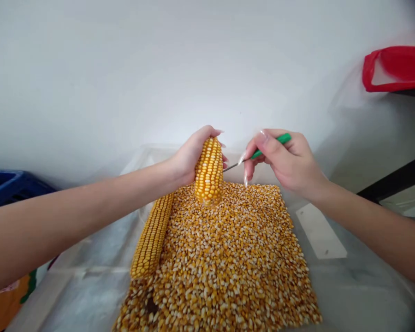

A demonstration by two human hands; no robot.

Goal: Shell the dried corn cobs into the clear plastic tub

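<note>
My left hand (pixel 193 154) is wrapped round a yellow corn cob (pixel 209 173), which is tilted with its near end toward me above a bed of loose kernels (pixel 235 258). In my right hand (pixel 283 159) is a thin metal-shafted tool with a green handle (pixel 285 138), perhaps a screwdriver or an awl. The shaft points left and its tip meets the cob's right side or passes behind it; I cannot tell which. A second corn cob (pixel 152 235) lies along the left edge of the kernels, its rows full.
The kernels lie on a translucent plastic lid or bin (pixel 93 258) against a pale wall (pixel 159 69). A white rectangular piece (pixel 321 230) is to the right. A blue crate (pixel 17 186) stands at left, and a red bag (pixel 401 69) hangs over a dark frame (pixel 397 180) at right.
</note>
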